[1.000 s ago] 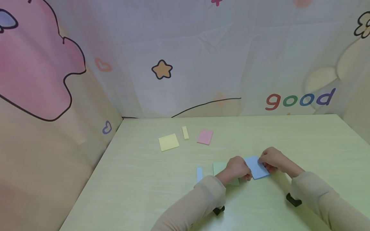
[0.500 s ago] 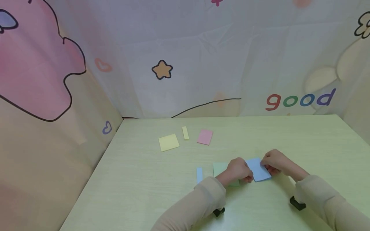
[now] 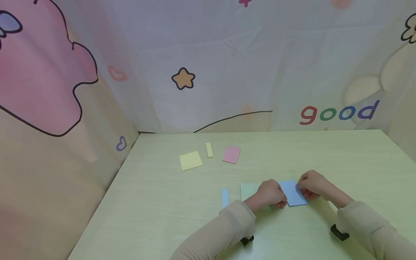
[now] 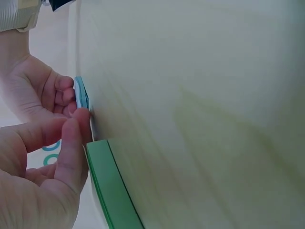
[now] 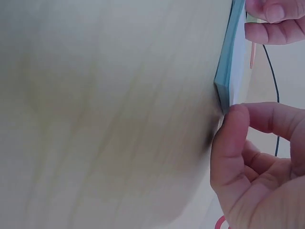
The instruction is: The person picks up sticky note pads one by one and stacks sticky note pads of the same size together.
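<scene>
Left hand (image 3: 269,193) and right hand (image 3: 313,183) each pinch an opposite side of the blue pad (image 3: 292,193), at the tabletop (image 3: 156,202); a green pad (image 3: 248,189) shows partly behind the left hand; a blue strip (image 3: 225,198) lies further left. Beyond lie yellow (image 3: 190,161) and pink (image 3: 231,154) pads.

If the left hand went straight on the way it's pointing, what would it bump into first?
Probably the blue pad, immediately beyond the left hand; I can't tell whether they already touch.
</scene>
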### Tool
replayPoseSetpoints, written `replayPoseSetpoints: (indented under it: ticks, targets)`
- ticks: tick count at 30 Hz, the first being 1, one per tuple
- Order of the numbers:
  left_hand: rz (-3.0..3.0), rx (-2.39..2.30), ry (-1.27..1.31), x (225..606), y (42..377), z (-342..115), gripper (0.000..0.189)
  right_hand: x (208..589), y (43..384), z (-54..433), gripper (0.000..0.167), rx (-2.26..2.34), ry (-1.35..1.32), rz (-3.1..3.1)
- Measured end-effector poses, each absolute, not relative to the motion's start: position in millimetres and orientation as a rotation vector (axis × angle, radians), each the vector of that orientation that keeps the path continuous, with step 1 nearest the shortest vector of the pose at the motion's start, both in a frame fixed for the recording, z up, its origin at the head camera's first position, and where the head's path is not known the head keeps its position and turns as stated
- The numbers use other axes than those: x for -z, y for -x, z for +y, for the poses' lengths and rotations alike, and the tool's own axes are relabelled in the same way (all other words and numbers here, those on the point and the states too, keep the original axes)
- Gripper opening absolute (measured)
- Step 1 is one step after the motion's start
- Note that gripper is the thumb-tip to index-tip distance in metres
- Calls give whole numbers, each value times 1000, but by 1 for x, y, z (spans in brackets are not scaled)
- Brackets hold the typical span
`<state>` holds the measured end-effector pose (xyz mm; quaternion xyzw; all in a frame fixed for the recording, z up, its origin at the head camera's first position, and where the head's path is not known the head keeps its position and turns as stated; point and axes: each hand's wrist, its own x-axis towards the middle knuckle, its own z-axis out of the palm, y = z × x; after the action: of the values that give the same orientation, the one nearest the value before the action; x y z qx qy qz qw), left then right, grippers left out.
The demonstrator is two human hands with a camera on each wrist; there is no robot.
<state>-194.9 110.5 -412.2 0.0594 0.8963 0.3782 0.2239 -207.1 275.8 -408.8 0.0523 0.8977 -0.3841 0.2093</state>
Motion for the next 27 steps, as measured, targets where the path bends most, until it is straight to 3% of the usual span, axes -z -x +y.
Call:
replayPoseSetpoints:
  ticks: [8,27]
  targets:
    - [2581,-889,-172,410,191,111,27,405,201,275,11,1028,-137,2537]
    - [2496,-1094,-188,414,183,110,21,409,193,274,13,1035,-106,2548]
